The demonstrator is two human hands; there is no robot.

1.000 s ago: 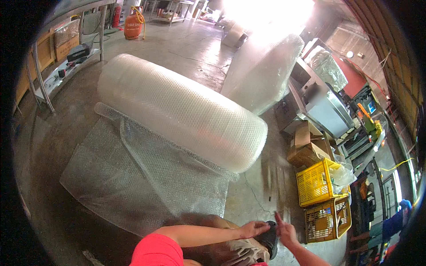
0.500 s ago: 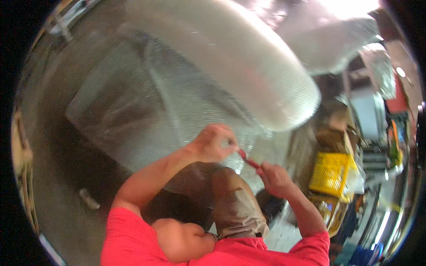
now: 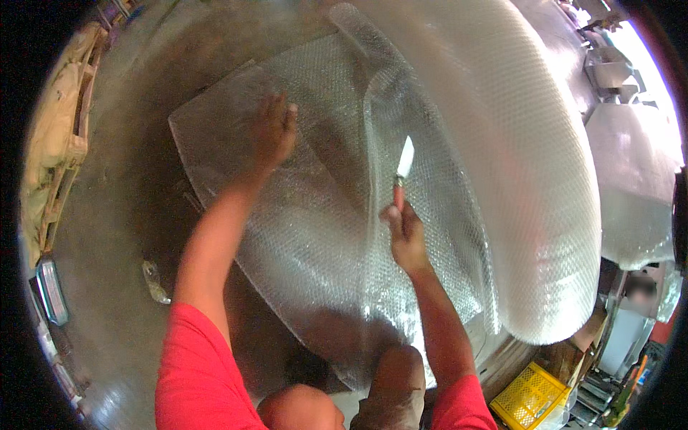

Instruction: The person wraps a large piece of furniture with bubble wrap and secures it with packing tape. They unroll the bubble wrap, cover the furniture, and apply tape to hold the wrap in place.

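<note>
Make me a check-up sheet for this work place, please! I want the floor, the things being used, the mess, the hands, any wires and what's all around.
Surface: grey floor, partly covered by a bubble wrap sheet.
Job's things: big bubble wrap roll beside the sheet; knife with a reddish handle, blade bare.
Clutter: small crumpled item at left, too blurred to name; yellow crate at lower right.
Hands: left hand open over the sheet, contact unclear; right hand grips the knife, blade pointing away from the body.
Cables: nothing seen.
Surroundings: wooden pallet at far left.
</note>
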